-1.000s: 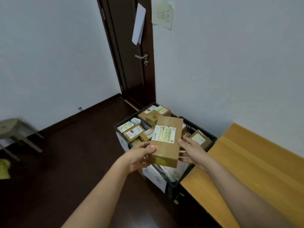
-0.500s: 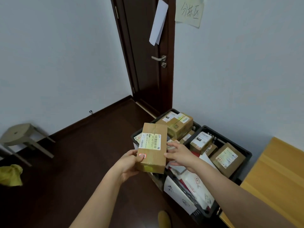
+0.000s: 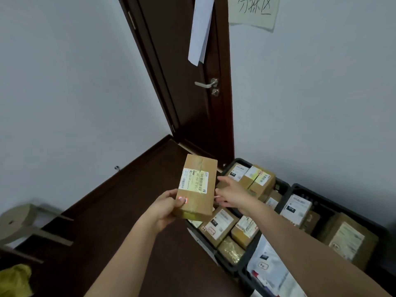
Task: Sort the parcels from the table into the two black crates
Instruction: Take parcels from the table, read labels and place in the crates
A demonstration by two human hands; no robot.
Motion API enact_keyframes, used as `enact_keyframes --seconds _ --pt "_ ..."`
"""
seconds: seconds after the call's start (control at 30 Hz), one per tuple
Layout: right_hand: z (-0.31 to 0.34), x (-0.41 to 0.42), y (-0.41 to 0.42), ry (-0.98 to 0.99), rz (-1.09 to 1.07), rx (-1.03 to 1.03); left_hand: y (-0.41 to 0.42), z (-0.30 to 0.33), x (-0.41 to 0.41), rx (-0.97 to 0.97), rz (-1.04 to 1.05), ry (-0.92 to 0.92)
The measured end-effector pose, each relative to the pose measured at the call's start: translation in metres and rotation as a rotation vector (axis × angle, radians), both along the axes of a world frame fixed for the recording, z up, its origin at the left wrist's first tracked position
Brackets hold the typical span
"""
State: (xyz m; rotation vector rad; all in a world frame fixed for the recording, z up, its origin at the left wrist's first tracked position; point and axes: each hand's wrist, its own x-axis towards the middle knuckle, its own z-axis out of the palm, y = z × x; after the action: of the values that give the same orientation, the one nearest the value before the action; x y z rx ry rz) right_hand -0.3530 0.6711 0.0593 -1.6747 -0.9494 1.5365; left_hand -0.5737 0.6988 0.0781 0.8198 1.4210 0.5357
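I hold a long brown cardboard parcel (image 3: 198, 187) with a white shipping label in the air, just left of the crates. My left hand (image 3: 166, 207) grips its near left corner, thumb on top. My right hand (image 3: 230, 194) lies at the parcel's right edge with fingers fairly straight; whether it touches the box I cannot tell. Two black crates stand on the floor against the wall. The left crate (image 3: 282, 187) and the right crate (image 3: 334, 202) both hold several labelled parcels.
A dark wooden door (image 3: 192, 93) with a metal handle stands behind the crates, a paper note (image 3: 252, 11) on the wall beside it. A beige stool (image 3: 19, 219) and a yellow cloth (image 3: 12, 279) sit at the far left on the dark floor.
The view swung left and the table left the frame. The parcel moved left off the crates, and my right hand loosened from its right side.
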Motion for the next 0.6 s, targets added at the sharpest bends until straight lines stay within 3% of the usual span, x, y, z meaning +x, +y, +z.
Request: enact_keyframes --seconds 0.3,0.6 --pt "-0.039 0.041 0.065 0.053 -0.225 -0.057 0.124 -0.044 0.056 -0.066 -0.209 0.013" --pt "-0.083 0.058 0.113 -0.178 -0.595 -0.234 0.236 -0.109 0.094 -0.173 -0.36 0.085"
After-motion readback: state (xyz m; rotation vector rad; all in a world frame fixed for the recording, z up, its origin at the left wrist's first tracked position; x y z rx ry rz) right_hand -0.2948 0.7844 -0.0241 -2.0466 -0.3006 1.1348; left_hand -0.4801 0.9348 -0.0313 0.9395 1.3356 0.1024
